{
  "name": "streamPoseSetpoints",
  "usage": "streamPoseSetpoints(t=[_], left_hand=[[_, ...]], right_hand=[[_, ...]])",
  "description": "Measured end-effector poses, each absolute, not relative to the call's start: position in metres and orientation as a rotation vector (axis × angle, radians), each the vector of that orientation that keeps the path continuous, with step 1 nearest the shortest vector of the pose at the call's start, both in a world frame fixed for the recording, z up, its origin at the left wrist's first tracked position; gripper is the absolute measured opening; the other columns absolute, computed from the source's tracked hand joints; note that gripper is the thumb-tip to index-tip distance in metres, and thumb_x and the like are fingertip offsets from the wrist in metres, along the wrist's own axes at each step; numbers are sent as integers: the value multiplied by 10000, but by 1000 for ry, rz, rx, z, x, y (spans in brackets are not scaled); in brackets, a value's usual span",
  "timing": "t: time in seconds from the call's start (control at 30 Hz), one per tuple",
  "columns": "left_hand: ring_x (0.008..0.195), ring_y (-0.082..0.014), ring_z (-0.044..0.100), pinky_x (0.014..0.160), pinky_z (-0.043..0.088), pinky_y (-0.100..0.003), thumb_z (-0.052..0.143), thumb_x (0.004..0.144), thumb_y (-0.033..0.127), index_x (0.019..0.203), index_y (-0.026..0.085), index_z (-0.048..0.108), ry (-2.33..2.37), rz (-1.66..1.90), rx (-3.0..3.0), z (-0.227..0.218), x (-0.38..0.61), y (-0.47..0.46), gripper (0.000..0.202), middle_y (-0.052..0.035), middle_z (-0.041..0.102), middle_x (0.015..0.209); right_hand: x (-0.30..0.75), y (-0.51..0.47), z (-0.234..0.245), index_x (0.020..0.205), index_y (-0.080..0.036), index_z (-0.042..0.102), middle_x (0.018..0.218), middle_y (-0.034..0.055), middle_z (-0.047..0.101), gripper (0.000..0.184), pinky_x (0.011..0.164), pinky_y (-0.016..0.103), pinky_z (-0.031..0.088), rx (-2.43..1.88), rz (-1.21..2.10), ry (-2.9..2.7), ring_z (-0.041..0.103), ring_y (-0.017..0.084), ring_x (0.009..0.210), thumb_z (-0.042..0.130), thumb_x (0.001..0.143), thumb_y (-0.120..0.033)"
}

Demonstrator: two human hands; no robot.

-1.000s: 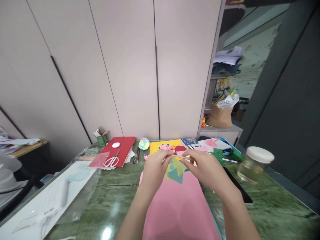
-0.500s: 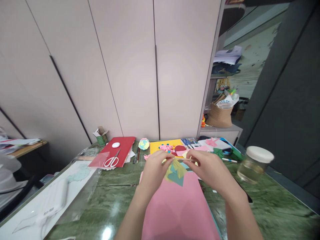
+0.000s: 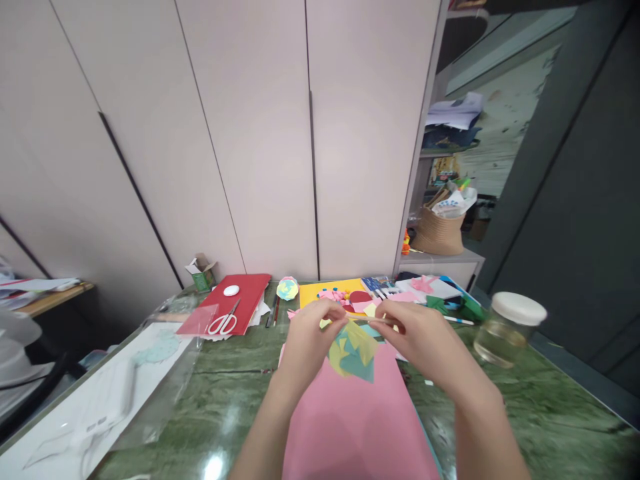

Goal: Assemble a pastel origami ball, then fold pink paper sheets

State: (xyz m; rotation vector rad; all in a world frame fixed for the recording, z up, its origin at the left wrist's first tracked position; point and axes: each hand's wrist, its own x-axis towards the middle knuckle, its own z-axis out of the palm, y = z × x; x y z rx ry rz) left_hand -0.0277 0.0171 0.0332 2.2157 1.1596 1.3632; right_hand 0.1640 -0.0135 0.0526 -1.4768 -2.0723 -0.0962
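Note:
My left hand (image 3: 310, 343) and my right hand (image 3: 425, 343) are raised together over a pink paper sheet (image 3: 357, 420) on the green marble table (image 3: 225, 413). Both pinch the ends of a thin wooden stick (image 3: 367, 320). A yellow and teal folded paper piece (image 3: 355, 353) hangs from the stick between my hands, and my left fingers also touch its top edge. Both hands are closed in a pinch.
White-handled scissors (image 3: 223, 323) lie on a red sheet (image 3: 240, 297) at back left. Yellow paper with small coloured scraps (image 3: 340, 293) sits behind my hands. A lidded glass jar (image 3: 507, 327) stands at the right. A clear plastic sheet (image 3: 165, 380) and white paper lie left.
The folded paper piece has swung slightly right and opened out under the stick. My right hand has shifted a little to the right; my left hand has barely moved.

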Motion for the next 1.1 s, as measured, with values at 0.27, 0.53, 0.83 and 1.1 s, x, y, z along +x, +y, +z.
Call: streamPoseSetpoints(t=[0.27,0.53,0.83,1.1], left_hand=[[752,-143,593,711,453,-267,570,802,138,763,205,616,1109,1405,2348,32,-29,16,90,2,646,766],[762,-140,573,701,430,-260,571,807,126,778,203,606,1126,1403,2397,30,-27,16,90,7,630,766],[815,-154,564,728,426,-278,522,857,182,831,211,612,1136,1333,2462,34,-27,17,98,-15,597,827],[797,-161,559,712,417,-281,546,849,205,821,206,588,1145,1325,2555,28,-28,21,50,-11,612,810]], right_hand=[[164,-15,52,700,-226,468,642,-13,575,218,514,236,303,-1484,-111,-2080,517,136,584,469,863,-370],[163,-15,54,693,-226,461,631,-24,571,216,506,229,299,-1502,-100,-2075,508,128,569,482,858,-364],[165,-17,55,681,-227,467,616,-32,567,225,503,227,309,-1461,-45,-2064,520,121,569,476,864,-358],[164,-16,54,689,-227,473,628,-32,571,209,508,229,301,-1473,-52,-2076,505,121,567,493,856,-351]])
